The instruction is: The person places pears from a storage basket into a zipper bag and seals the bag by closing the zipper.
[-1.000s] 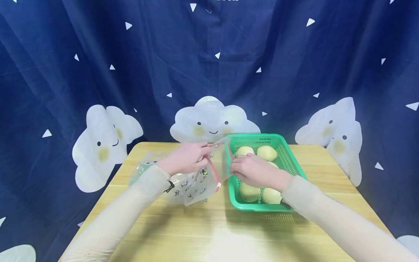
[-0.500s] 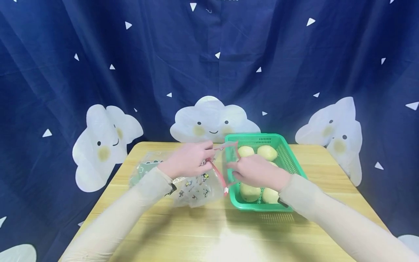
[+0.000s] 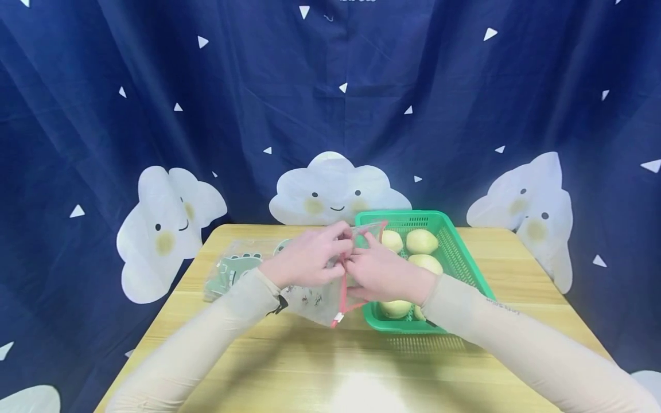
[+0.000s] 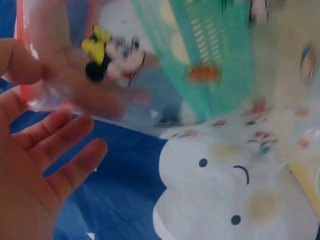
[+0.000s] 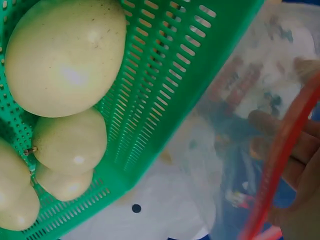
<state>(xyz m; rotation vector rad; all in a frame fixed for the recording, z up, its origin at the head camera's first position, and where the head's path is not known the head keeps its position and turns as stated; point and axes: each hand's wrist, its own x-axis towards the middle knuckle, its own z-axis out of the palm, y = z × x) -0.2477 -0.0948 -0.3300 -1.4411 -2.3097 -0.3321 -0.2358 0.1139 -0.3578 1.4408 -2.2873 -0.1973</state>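
Observation:
A clear zip bag [image 3: 310, 304] with small cartoon prints and a red zip edge [image 5: 286, 145] spans the space between the hands, overlapping the basket's left side in the head view. My left hand [image 3: 312, 255] pinches the bag's edge between thumb and forefinger; its other fingers are loosely extended in the left wrist view. My right hand [image 3: 389, 274] reaches into the bag's mouth, its fingers [image 5: 270, 122] straight behind the plastic in the right wrist view. Beside it, a green plastic basket [image 3: 467, 264] holds several pale yellow oval fruits [image 3: 422, 241].
A flat clear pack with a green dinosaur print [image 3: 237, 269] lies on the wooden table [image 3: 289, 367], left of the bag. A dark blue curtain [image 3: 248, 92] with white clouds hangs behind the table.
The right hand has moved left from the bag's far edge into its mouth, its fingers spreading. The left hand still pinches the bag, whose zip slider end has swung left and down.

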